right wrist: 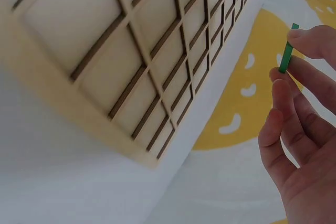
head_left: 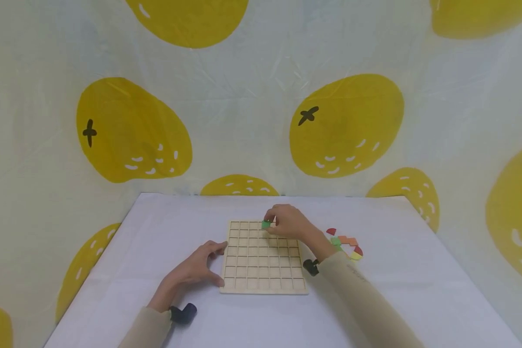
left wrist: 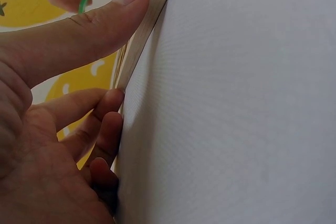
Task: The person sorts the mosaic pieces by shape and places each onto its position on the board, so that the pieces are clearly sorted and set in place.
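A pale wooden board (head_left: 264,258) with raised strips forming a grid of square cells lies on the table. Between thumb and fingertips, my right hand (head_left: 289,223) pinches a small flat green square tile (head_left: 266,224) over the board's far edge. The right wrist view shows that tile (right wrist: 288,50) edge-on, held above the grid. My left hand (head_left: 195,265) rests at the board's left side, thumb near the front corner and fingers farther back. In the left wrist view its thumb (left wrist: 100,38) and fingertips touch the wooden rim.
Right of the board, partly behind my right forearm, lies a loose group of flat pieces: orange pieces (head_left: 347,240), a red quarter-round piece (head_left: 331,231), green ones and a yellow one (head_left: 355,255). A white cloth (head_left: 191,212) covers the table; a fruit-printed curtain (head_left: 243,106) hangs behind.
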`<action>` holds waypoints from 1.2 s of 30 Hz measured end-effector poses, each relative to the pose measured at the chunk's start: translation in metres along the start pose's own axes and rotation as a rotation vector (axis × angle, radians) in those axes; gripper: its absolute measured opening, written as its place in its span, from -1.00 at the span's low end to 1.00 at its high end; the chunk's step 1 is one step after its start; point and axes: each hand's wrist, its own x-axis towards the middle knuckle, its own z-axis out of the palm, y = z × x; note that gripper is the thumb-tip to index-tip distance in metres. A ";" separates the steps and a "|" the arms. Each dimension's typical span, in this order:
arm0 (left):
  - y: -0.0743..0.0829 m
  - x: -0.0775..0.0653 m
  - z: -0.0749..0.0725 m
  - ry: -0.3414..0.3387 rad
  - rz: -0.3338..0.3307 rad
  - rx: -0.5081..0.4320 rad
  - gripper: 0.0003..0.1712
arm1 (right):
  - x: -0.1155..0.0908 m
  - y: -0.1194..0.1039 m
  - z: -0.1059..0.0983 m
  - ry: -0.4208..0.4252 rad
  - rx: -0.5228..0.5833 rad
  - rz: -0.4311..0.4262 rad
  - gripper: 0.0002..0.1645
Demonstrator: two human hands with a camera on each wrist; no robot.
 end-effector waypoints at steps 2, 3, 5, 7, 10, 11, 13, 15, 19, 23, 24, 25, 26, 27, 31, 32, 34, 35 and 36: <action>0.000 0.000 0.000 -0.001 -0.003 -0.001 0.26 | 0.003 -0.006 0.003 -0.002 0.017 -0.003 -0.79; 0.000 0.001 0.000 -0.001 -0.006 -0.001 0.26 | 0.005 -0.009 0.005 -0.005 0.027 -0.004 -0.78; 0.000 0.001 0.000 -0.002 -0.008 -0.001 0.25 | 0.008 -0.015 0.010 -0.007 0.052 -0.004 -0.77; 0.000 0.001 0.001 -0.002 -0.011 0.004 0.25 | 0.011 -0.020 0.015 -0.007 0.070 -0.002 -0.77; -0.001 0.002 0.001 -0.007 -0.015 0.005 0.25 | 0.015 -0.026 0.022 -0.011 0.089 0.010 -0.78; -0.001 0.002 0.001 -0.008 -0.014 0.006 0.25 | 0.016 -0.028 0.024 -0.015 0.091 0.016 -0.78; -0.001 0.002 0.001 -0.010 -0.007 0.009 0.25 | 0.019 -0.032 0.029 -0.023 0.095 0.026 -0.78; -0.002 0.002 0.001 -0.014 0.006 0.012 0.25 | 0.023 -0.036 0.033 -0.031 0.094 0.031 -0.77; -0.002 0.001 -0.001 -0.014 0.024 0.017 0.24 | 0.031 -0.044 0.038 -0.053 0.073 0.048 -0.75; -0.001 0.000 -0.001 -0.016 0.009 0.002 0.23 | 0.037 -0.052 0.043 -0.079 0.066 0.074 -0.74; -0.001 0.000 -0.001 -0.016 0.008 -0.003 0.23 | 0.039 -0.054 0.044 -0.086 0.065 0.080 -0.75; -0.001 0.001 -0.001 -0.020 0.006 -0.006 0.24 | 0.040 -0.055 0.045 -0.094 0.065 0.085 -0.74; -0.001 0.001 -0.001 -0.021 0.005 -0.005 0.24 | 0.040 -0.057 0.047 -0.100 0.062 0.090 -0.74; -0.001 0.001 -0.001 -0.020 0.004 -0.007 0.24 | 0.041 -0.058 0.048 -0.107 0.058 0.092 -0.73; 0.000 0.000 -0.001 -0.020 0.005 -0.012 0.24 | 0.043 -0.061 0.055 -0.122 0.047 0.104 -0.75; 0.001 0.000 -0.001 -0.019 0.001 -0.009 0.24 | 0.044 -0.061 0.056 -0.125 0.042 0.106 -0.76; 0.001 0.000 -0.001 -0.016 -0.004 -0.011 0.24 | 0.046 -0.063 0.059 -0.132 0.034 0.110 -0.77; 0.001 0.000 -0.001 -0.014 -0.007 -0.010 0.24 | 0.046 -0.063 0.060 -0.136 0.027 0.110 -0.78; 0.001 0.000 -0.001 -0.015 -0.013 -0.010 0.24 | 0.047 -0.064 0.061 -0.139 0.018 0.107 -0.78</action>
